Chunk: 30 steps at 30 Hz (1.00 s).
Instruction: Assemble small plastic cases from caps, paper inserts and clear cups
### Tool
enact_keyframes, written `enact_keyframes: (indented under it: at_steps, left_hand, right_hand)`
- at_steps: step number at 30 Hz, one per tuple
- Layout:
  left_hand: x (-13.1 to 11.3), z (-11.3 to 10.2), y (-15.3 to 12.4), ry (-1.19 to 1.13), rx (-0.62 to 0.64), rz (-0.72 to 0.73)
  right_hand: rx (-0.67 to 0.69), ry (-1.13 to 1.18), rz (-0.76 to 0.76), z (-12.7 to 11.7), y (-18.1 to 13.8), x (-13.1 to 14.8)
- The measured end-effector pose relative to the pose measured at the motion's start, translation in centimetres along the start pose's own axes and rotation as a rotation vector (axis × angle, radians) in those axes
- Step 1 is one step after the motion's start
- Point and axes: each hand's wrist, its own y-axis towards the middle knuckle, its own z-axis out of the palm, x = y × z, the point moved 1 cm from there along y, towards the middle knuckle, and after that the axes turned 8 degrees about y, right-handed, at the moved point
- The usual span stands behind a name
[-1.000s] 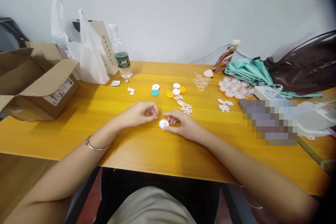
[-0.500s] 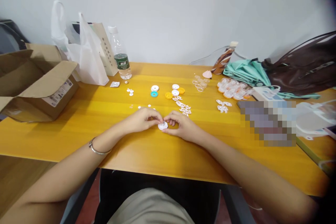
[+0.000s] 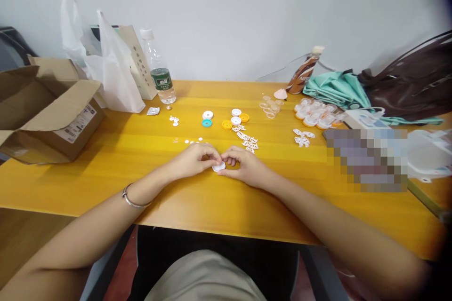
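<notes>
Between my two hands, low over the table, is a small round white plastic piece [image 3: 219,167]. My left hand [image 3: 198,159] pinches at its upper left side, with the fingertips over its top. My right hand [image 3: 243,165] grips it from the right, thumb at the lower edge and fingers curled above. The fingertips hide part of the piece. Just beyond lie white openwork pieces [image 3: 246,140], yellow discs [image 3: 227,125] and white discs [image 3: 236,121]. A blue ring [image 3: 206,123] touches a white ring [image 3: 208,115]. Tiny white discs [image 3: 200,139] lie behind my left hand.
An open cardboard box [image 3: 70,117], a white plastic bag [image 3: 116,75] and a water bottle [image 3: 162,80] stand at the left. Toward the right are clear rings [image 3: 270,107], stacked clear-and-orange cases [image 3: 316,114], a brown bottle [image 3: 302,75], green folded fabric [image 3: 335,89] and a dark bag [image 3: 413,82].
The view has shifted slightly. Both hands keep their hold on the white piece, and the left fingertips now cover more of its top.
</notes>
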Motion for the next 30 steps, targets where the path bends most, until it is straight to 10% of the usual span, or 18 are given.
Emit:
enact_keyframes:
  at_steps: [30]
  left_hand:
    - [0.3,-1.3,-0.7,0.085,-0.137,0.039]
  right_hand:
    - [-0.036,0.0,-0.004,0.0,-0.4,0.0]
